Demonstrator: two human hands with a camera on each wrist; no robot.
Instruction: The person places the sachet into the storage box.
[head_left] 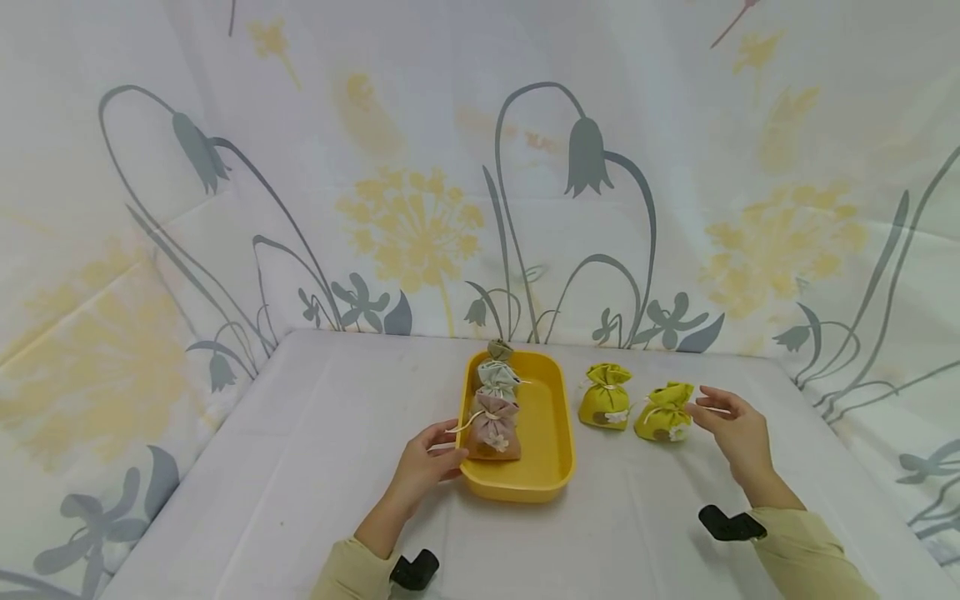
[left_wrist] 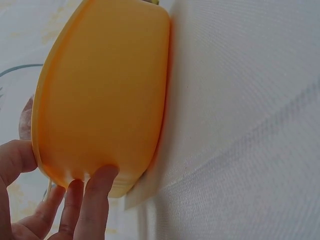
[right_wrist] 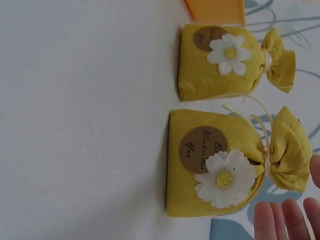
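My left hand holds the left side of a yellow plastic tray, its thumb at the rim and its fingers against the outer wall. Inside the tray, along its left side, stands a row of small drawstring pouches: a pinkish-brown pouch in front, a pale green pouch behind it, an olive pouch at the back. My right hand is beside the tied top of a yellow-green pouch, fingers apart from the thumb and not gripping it. This pouch bears a white flower and a round brown label.
Another yellow-green pouch stands between that pouch and the tray. White cloth covers the table, and a flower-printed curtain hangs behind its far edge.
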